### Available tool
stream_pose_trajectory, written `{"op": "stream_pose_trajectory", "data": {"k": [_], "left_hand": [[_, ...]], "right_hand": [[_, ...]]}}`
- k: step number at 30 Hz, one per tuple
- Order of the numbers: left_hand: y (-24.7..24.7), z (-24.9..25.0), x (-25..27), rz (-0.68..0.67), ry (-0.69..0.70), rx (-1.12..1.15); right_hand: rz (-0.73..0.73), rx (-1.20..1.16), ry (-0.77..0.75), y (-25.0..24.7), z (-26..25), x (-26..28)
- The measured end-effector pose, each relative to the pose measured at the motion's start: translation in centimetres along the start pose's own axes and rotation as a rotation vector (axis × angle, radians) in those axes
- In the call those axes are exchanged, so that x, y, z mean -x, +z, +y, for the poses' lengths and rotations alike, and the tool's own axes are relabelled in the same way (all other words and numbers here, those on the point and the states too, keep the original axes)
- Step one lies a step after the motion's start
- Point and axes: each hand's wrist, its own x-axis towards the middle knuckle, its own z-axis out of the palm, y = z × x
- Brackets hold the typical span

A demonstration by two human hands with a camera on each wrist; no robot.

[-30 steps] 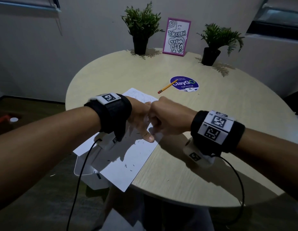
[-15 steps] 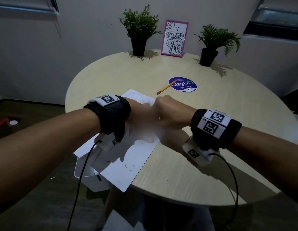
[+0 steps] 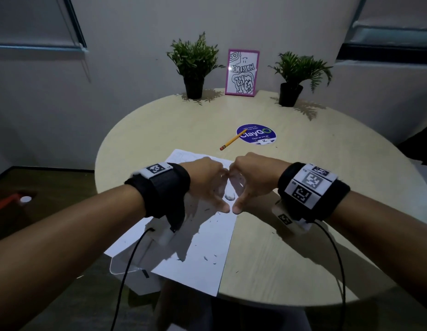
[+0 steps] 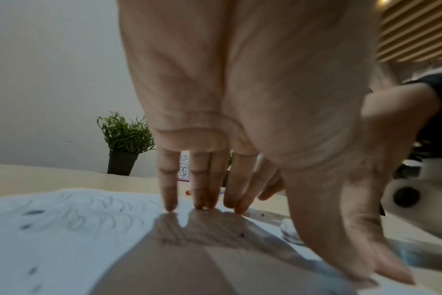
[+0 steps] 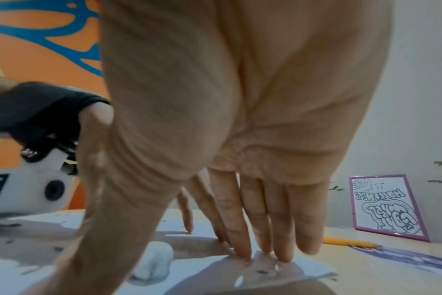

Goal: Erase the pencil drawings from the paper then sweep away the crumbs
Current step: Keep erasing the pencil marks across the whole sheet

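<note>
Two potted plants (image 3: pixel 194 65) flank a pink-framed picture (image 3: pixel 242 72); purple sticker (image 3: pixel 256 134) nearby.

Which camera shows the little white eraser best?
The right wrist view: the eraser lies close and whole on the paper. The head view shows it small between the hands; the left wrist view shows only a blurred edge.

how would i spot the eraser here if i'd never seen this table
Start at the round table and find the paper at its near left edge. Between the thumbs of the two hands pressing it lies the eraser, a small white lump, unlike the thin dark crumbs scattered nearby.
</note>
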Motion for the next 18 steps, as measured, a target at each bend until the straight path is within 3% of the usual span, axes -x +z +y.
{"op": "stream_pose_trajectory", "data": {"k": [4,9,18], "left_hand": [[-0.7,0.0,0.1,0.172,0.091,0.099],[-0.4,0.6,-0.8,0.126,0.169,0.153],[-1.3,-1.1,-2.4,0.226,-0.018,0.207]], "right_hand": [[-0.08,-0.016,0.016,0.1,0.2,-0.3],[-0.118,-0.028,-0.03,-0.6,0.0,-0.6],[-0.14,0.043,0.042,-0.3,0.3,-1.2]]}}
